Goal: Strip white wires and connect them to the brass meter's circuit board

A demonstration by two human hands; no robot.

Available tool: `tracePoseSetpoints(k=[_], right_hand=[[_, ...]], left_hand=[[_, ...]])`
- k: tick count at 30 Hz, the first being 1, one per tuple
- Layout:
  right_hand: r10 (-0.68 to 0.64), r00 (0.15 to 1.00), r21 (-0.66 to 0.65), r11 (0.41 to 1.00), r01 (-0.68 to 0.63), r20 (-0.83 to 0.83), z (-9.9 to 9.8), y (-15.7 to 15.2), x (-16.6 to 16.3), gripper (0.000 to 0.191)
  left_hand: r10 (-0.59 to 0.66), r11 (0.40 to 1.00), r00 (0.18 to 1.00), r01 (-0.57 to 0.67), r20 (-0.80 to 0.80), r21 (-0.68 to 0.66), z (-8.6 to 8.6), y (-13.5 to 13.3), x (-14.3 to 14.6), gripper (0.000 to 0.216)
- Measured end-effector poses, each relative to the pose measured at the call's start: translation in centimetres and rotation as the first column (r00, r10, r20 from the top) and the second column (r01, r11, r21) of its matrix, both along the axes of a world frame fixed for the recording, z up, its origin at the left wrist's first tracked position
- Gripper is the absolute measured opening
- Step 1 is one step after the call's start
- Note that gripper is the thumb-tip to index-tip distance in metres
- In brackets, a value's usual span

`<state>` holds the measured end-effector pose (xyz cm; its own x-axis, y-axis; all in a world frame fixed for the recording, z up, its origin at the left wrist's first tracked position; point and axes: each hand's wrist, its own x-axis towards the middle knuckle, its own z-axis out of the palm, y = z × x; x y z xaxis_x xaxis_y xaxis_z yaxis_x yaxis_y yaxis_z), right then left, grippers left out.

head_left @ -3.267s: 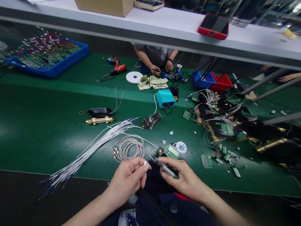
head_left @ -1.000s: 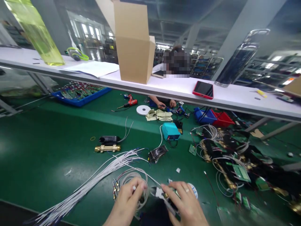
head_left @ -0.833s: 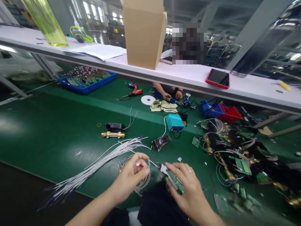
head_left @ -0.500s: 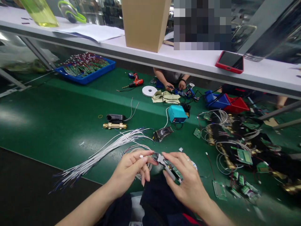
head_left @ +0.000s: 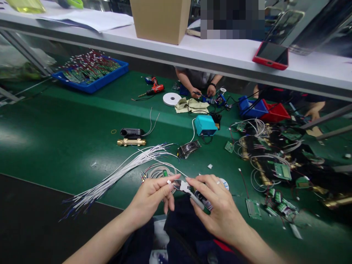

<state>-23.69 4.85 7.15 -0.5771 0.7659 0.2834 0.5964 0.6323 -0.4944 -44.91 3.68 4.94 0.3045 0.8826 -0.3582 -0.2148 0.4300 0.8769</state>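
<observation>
My left hand (head_left: 152,196) pinches a small white connector (head_left: 168,182) between thumb and forefinger, just over the near edge of the green bench. My right hand (head_left: 217,207) is closed round the handles of small cutting pliers (head_left: 189,192), whose jaws point left and almost touch the connector. Right behind my hands lie a coil of grey wire (head_left: 159,171) and a long bundle of white wires (head_left: 115,176) running off to the lower left. A small green display board lies partly hidden under my right hand.
A brass fitting with a black module (head_left: 131,137), a teal box (head_left: 205,125) and a blue tray of boards (head_left: 90,71) sit on the bench. A heap of boards, wires and brass parts (head_left: 275,161) fills the right. Another person's hands (head_left: 202,91) work opposite. A white shelf (head_left: 192,51) carries a cardboard box (head_left: 161,18) and a red phone (head_left: 271,55).
My view rose toward the shelf and the room, then dropped back to the bench. Both hands stayed together, and the pliers' jaws have closed in on the connector in my left fingers.
</observation>
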Motion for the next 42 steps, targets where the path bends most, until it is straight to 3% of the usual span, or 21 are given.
tracePoseSetpoints(k=[5, 19, 31, 42], right_hand=[[-0.001, 1.000, 0.012, 1.000, 0.001, -0.007, 0.0, 0.0, -0.1, 0.040], [0.034, 0.999, 0.018, 0.999, -0.035, 0.026, -0.2, 0.2, 0.1, 0.049], [0.025, 1.000, -0.067, 0.997, -0.026, -0.015, -0.2, -0.1, 0.0, 0.047], [0.043, 0.999, -0.069, 0.997, -0.043, -0.012, -0.2, 0.1, 0.0, 0.047]], left_hand=[[-0.043, 0.999, 0.998, 0.044, -0.040, 0.024, 0.5, 0.0, 0.0, 0.063], [-0.001, 0.999, 0.997, 0.004, -0.082, 0.033, -0.1, -0.7, 0.4, 0.065], [0.030, 0.999, 0.997, -0.028, 0.066, -0.030, 0.3, -0.8, 1.1, 0.068], [0.029, 0.999, 0.998, -0.027, 0.057, -0.021, 0.1, -1.0, 1.2, 0.067]])
